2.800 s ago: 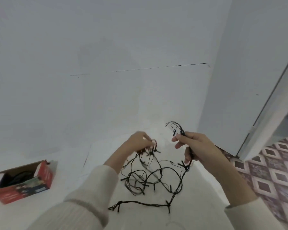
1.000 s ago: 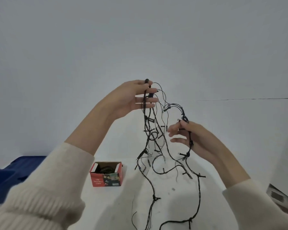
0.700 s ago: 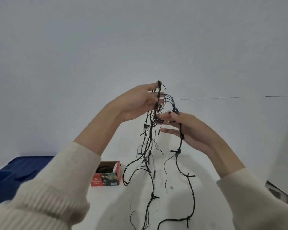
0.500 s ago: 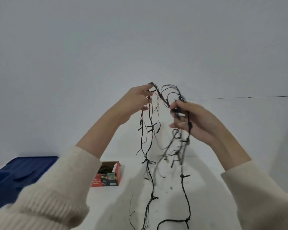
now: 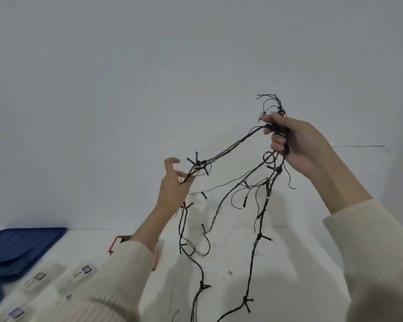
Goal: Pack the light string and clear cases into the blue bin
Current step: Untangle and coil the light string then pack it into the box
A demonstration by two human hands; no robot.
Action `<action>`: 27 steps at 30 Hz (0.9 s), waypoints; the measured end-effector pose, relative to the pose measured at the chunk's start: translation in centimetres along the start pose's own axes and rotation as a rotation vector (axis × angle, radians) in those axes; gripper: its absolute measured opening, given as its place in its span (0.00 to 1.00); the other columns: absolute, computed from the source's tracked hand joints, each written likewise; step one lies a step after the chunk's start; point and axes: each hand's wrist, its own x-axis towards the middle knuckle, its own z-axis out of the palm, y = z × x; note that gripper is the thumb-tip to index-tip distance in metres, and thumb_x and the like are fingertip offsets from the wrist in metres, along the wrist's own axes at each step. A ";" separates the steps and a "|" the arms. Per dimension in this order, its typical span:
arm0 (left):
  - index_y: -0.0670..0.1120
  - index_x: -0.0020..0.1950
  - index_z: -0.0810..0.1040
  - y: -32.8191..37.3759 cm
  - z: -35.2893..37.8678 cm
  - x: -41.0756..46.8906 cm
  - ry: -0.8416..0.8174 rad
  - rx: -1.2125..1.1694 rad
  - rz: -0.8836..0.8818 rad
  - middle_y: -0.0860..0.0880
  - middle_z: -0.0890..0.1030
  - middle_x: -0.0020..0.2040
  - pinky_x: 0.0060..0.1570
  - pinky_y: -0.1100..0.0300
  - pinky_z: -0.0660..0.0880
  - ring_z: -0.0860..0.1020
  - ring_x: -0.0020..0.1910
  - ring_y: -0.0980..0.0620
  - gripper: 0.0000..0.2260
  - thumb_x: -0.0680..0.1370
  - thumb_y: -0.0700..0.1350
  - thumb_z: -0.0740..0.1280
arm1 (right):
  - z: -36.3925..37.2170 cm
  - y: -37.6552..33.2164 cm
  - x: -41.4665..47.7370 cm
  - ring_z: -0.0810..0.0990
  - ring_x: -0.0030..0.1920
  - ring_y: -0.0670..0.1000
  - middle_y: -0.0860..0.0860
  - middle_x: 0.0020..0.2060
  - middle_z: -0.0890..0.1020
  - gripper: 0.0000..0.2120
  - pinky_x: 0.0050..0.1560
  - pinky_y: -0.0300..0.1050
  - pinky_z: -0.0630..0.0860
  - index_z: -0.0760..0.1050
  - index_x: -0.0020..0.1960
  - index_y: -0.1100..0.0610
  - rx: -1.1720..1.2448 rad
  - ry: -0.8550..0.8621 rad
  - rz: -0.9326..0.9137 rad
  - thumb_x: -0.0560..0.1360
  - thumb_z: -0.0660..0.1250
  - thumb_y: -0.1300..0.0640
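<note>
Along the back, plain white wall meets white counter (image 5: pixel 289 263); blue bin (image 5: pixel 21 247) at far left edge, clear cases (image 5: pixel 63 277) lying beside it, red box (image 5: pixel 116 245) partly behind left sleeve. Counter's mid & right side bare. Light string (image 5: pixel 226 187): thin dark wire w/ small bulbs, loops dangling to counter. Right hand (image 5: pixel 298 145) fisted round the bunched top; left hand (image 5: pixel 175 184) half open, strand pinched at fingertips.

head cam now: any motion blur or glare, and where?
Head view: no glare, flat soft light; left hand fingers and nearby light string strands smeared by motion; right hand sharper; clear cases at lower left soft; wide-angle bend at edges.
</note>
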 end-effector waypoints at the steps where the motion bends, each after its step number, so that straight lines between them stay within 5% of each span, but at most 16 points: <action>1: 0.50 0.53 0.69 -0.1 -0.5 0.1 -0.144 0.039 -0.063 0.50 0.77 0.41 0.33 0.65 0.69 0.74 0.34 0.49 0.11 0.75 0.47 0.69 | -0.5 0.1 0.1 0.62 0.24 0.44 0.49 0.31 0.77 0.09 0.24 0.33 0.60 0.77 0.43 0.59 -0.018 0.041 -0.006 0.78 0.61 0.58; 4: 0.49 0.36 0.75 0.0 -2.5 -0.1 -0.557 0.087 -0.201 0.52 0.74 0.33 0.39 0.61 0.64 0.70 0.34 0.54 0.11 0.73 0.54 0.70 | -1.9 0.7 0.3 0.62 0.24 0.44 0.50 0.34 0.78 0.08 0.23 0.33 0.61 0.77 0.43 0.60 -0.077 0.118 -0.010 0.78 0.62 0.59; 7: 0.46 0.39 0.74 0.4 -3.8 -0.3 -0.742 -0.298 -0.285 0.52 0.73 0.34 0.45 0.58 0.69 0.72 0.37 0.52 0.12 0.74 0.54 0.68 | -2.8 1.1 0.5 0.62 0.24 0.44 0.52 0.37 0.78 0.08 0.24 0.33 0.61 0.78 0.42 0.59 -0.122 0.138 0.010 0.77 0.62 0.58; 10: 0.43 0.49 0.78 1.2 -4.4 -0.4 -0.728 -0.483 -0.364 0.51 0.72 0.33 0.42 0.61 0.71 0.72 0.33 0.54 0.17 0.75 0.57 0.63 | -3.1 1.5 0.5 0.63 0.25 0.45 0.51 0.37 0.77 0.08 0.25 0.34 0.62 0.78 0.43 0.59 -0.177 0.118 0.041 0.77 0.62 0.57; 16: 0.44 0.45 0.81 3.2 -4.0 -0.4 -0.539 -0.268 -0.147 0.51 0.77 0.39 0.33 0.66 0.70 0.73 0.34 0.55 0.06 0.77 0.45 0.66 | -2.9 2.0 0.3 0.66 0.28 0.47 0.51 0.37 0.78 0.09 0.27 0.36 0.64 0.79 0.43 0.58 -0.277 0.025 0.102 0.77 0.63 0.56; 19: 0.44 0.47 0.80 3.8 -3.7 -0.2 -0.454 -0.156 -0.104 0.50 0.73 0.34 0.28 0.67 0.65 0.68 0.28 0.56 0.06 0.79 0.44 0.64 | -2.8 2.0 0.0 0.67 0.28 0.47 0.51 0.36 0.78 0.09 0.29 0.38 0.65 0.80 0.44 0.60 -0.404 -0.106 0.198 0.76 0.63 0.56; 24: 0.47 0.39 0.80 4.7 -4.0 -0.4 -0.474 0.026 -0.189 0.54 0.66 0.27 0.28 0.65 0.59 0.61 0.26 0.56 0.15 0.72 0.58 0.70 | -2.4 2.2 -0.5 0.69 0.28 0.48 0.51 0.34 0.80 0.10 0.29 0.39 0.67 0.81 0.44 0.61 -0.594 -0.223 0.271 0.76 0.65 0.56; 27: 0.47 0.37 0.82 4.7 -4.3 -0.7 -0.521 0.114 -0.136 0.57 0.62 0.21 0.29 0.63 0.56 0.59 0.24 0.56 0.12 0.70 0.55 0.73 | -2.6 2.3 -0.4 0.68 0.28 0.48 0.51 0.33 0.79 0.10 0.28 0.38 0.66 0.80 0.44 0.61 -0.548 -0.184 0.250 0.76 0.64 0.56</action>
